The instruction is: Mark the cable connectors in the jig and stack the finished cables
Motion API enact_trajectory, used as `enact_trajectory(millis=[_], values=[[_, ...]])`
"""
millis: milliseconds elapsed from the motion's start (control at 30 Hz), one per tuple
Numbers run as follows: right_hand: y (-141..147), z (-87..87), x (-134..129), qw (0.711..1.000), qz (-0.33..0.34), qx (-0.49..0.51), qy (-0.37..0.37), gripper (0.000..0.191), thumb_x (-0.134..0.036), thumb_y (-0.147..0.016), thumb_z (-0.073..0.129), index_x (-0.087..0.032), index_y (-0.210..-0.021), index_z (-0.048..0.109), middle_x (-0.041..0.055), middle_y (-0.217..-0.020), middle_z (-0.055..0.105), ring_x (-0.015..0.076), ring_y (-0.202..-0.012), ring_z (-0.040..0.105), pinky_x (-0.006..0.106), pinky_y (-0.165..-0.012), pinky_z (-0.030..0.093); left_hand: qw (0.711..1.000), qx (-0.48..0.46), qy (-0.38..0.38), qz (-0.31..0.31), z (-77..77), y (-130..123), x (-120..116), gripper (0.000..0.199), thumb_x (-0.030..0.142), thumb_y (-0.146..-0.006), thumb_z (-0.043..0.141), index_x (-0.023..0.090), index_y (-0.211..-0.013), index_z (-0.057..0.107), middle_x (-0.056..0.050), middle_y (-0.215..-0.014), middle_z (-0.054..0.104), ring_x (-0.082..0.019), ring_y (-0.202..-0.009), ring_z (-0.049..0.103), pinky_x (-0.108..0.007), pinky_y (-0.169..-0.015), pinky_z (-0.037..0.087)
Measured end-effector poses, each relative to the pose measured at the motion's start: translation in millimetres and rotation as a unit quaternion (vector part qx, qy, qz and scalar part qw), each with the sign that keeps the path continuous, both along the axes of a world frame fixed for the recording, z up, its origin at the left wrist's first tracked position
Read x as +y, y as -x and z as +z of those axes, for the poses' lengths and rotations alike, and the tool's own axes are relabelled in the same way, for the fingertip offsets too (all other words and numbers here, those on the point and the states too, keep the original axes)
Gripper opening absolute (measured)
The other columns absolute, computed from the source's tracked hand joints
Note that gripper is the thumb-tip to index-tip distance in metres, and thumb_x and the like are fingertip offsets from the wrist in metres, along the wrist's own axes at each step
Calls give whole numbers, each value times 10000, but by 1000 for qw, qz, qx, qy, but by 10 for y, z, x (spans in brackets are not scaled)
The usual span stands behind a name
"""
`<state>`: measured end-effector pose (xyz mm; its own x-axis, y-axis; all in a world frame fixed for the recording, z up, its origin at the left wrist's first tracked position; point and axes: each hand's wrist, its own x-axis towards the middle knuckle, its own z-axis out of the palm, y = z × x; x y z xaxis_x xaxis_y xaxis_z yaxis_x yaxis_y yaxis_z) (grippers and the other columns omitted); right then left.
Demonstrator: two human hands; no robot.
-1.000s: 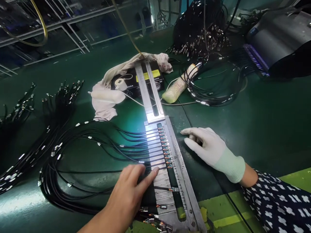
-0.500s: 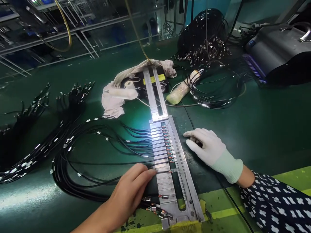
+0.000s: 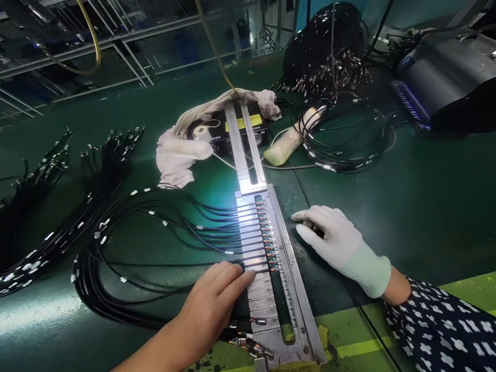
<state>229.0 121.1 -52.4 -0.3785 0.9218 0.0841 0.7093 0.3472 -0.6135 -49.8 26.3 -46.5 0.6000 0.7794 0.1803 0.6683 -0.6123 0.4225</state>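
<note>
My bare left hand [image 3: 217, 294] is closed on a black cable [image 3: 263, 270] at the left edge of a slotted metal jig [image 3: 267, 307]. The cable lies across the jig, its end with small coloured wires [image 3: 276, 268] at the slot. Above it, several cables lie side by side in the jig, their connector ends [image 3: 267, 227] in a row along the slot. My right hand [image 3: 333, 237], in a white glove, rests on the table right of the jig, thumb and forefinger apart, holding nothing I can see. Loose cable ends [image 3: 248, 343] lie by the jig's lower end.
Looped black cables [image 3: 87, 279] spread left of the jig, with more cable bundles [image 3: 112, 155] beyond. Behind the jig are a black box [image 3: 256, 135], a white cloth [image 3: 174, 160] and a wrapped roll [image 3: 287, 147]. A grey machine [image 3: 449, 77] stands at the far right.
The cable end at my left hand has shifted slightly and now lines up with the row at the slot. My left hand has moved slightly; the right stays in place.
</note>
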Motion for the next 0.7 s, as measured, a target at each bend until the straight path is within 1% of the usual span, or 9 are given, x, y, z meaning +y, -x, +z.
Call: enact_trajectory(millis=[67, 133, 233, 333, 400, 467, 533, 600, 700], values=[[-6, -8, 12, 1000, 0, 3, 2, 152, -273, -954, 512, -252, -1032, 641, 20, -940, 678, 220, -880, 596, 396, -803, 415, 999, 15, -19, 32, -30, 10, -61, 391, 52, -960, 383, 162, -1310, 517, -115, -1075, 537, -209, -947, 501, -339, -798, 443], [-10, -23, 35, 1000, 3, 6, 3, 152, -273, -955, 513, -257, -1029, 645, 17, -950, 685, 217, -885, 602, 397, -807, 416, 998, 42, -23, 50, -52, 9, -120, 451, 50, -952, 366, 172, -1371, 479, -98, -991, 535, -199, -863, 497, -318, -725, 436], [-13, -47, 68, 1000, 10, 5, -2, 150, -278, -958, 513, -266, -1009, 653, 5, -975, 692, 214, -904, 611, 400, -818, 415, 998, 53, 9, 41, -37, -7, -155, 489, 66, -953, 346, 178, -1424, 412, -73, -893, 549, -185, -740, 471, -292, -625, 394], [-41, -59, 46, 1000, 7, 2, -6, 151, -285, -956, 511, -269, -1007, 652, 4, -967, 684, 220, -898, 610, 406, -809, 423, 996, 28, 72, 40, 58, 24, -159, 482, 83, -968, 337, 232, -1423, 392, -72, -961, 577, -195, -807, 507, -317, -691, 409], [-88, -63, -10, 1000, 14, 13, -1, 154, -292, -957, 504, -267, -1023, 641, 13, -979, 667, 227, -922, 602, 412, -825, 435, 991, 2, 118, 61, 146, 94, -202, 459, 106, -980, 372, 242, -1418, 369, -61, -995, 592, -193, -873, 527, -333, -774, 420], [-150, -74, -83, 999, 28, 33, 1, 158, -296, -963, 491, -262, -1031, 629, 27, -1037, 644, 232, -990, 585, 420, -872, 442, 984, -9, 155, 93, 226, 187, -285, 376, 152, -981, 441, 241, -1346, 416, -55, -1029, 596, -194, -932, 532, -334, -830, 419], [-205, -95, -146, 998, 37, 47, -6, 155, -298, -964, 488, -260, -1024, 625, 36, -1093, 623, 236, -1049, 566, 427, -916, 440, 974, 0, 193, 115, 281, 270, -373, 239, 195, -977, 480, 242, -1211, 494, -54, -1056, 585, -200, -961, 525, -325, -833, 422], [-240, -122, -181, 998, 33, 46, -14, 153, -300, -961, 494, -262, -1028, 625, 40, -1113, 614, 241, -1074, 558, 438, -936, 440, 966, 9, 232, 114, 316, 320, -425, 133, 215, -979, 476, 234, -1099, 529, -53, -1045, 573, -203, -959, 518, -316, -815, 426], [-253, -159, -183, 999, 34, 33, -19, 159, -303, -960, 493, -267, -1034, 630, 40, -1115, 618, 246, -1081, 558, 447, -936, 444, 958, 6, 268, 106, 341, 333, -421, 96, 199, -984, 444, 210, -985, 539, -43, -955, 563, -190, -904, 515, -294, -775, 427]])
